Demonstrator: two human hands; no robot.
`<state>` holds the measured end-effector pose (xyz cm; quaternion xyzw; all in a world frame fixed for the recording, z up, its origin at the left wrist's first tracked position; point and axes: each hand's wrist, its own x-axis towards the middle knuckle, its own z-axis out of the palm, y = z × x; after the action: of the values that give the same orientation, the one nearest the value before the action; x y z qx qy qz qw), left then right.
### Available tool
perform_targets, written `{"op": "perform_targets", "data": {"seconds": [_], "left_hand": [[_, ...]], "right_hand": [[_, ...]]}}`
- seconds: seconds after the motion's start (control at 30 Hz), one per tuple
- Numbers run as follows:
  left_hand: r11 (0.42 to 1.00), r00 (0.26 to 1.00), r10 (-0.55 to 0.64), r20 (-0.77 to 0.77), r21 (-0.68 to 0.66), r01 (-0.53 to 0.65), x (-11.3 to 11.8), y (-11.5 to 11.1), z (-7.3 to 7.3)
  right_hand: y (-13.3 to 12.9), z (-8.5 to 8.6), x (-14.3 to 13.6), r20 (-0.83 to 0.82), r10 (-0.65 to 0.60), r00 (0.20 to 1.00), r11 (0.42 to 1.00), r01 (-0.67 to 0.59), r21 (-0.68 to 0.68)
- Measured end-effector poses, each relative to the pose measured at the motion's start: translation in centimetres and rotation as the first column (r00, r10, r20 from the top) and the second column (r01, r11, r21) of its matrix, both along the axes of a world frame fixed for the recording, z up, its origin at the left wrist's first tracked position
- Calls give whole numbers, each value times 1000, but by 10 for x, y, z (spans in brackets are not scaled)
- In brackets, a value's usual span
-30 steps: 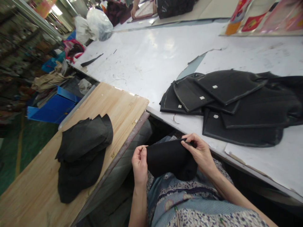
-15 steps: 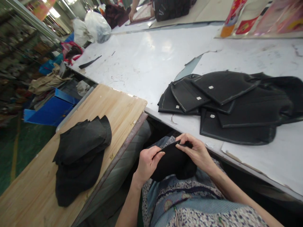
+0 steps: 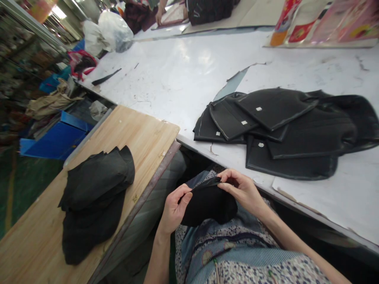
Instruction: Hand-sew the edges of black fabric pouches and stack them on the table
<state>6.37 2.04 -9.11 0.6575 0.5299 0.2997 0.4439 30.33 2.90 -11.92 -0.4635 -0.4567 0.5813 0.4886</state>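
A black fabric piece (image 3: 207,205) hangs over my lap, its upper edge stretched between both hands. My left hand (image 3: 177,205) pinches the edge's left end between thumb and fingers. At the right end, my right hand (image 3: 241,191) grips the same edge with thumb and fingertips. Several black pieces with small pale stickers (image 3: 290,126) overlap on the white table (image 3: 166,75), beyond my right hand. To the left, a stack of black fabric pieces (image 3: 94,197) lies on the wooden board (image 3: 148,130).
Blue boxes (image 3: 56,136) and plastic bags (image 3: 114,31) are at the left. A dark strip (image 3: 106,77) lies on the table. Colourful packaging (image 3: 322,23) stands at the back right. Another person's hand (image 3: 160,14) shows at the far edge, near a black bundle (image 3: 209,10).
My hands have moved slightly apart, the left one shifting left, and more of the fabric's folded edge shows between them. The whole view has shifted a little.
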Motion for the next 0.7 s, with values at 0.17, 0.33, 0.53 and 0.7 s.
{"op": "perform_targets", "data": {"seconds": [0.17,0.33,0.53,0.7], "left_hand": [[1000,993,-18,-119,15,20,8,2,9],[981,983,53,-175,191,-19,29,-2,-6],[989,991,134,8,66,-134,51,5,-31],[980,979,148,142,-153,-126,53,4,-28]], "right_hand": [[-2,4,-2,55,17,998,997,-21,70],[-4,8,-8,44,47,998,996,-50,77],[0,3,-8,90,32,995,996,-39,74],[-2,-3,-9,120,45,992,995,-55,81]]}}
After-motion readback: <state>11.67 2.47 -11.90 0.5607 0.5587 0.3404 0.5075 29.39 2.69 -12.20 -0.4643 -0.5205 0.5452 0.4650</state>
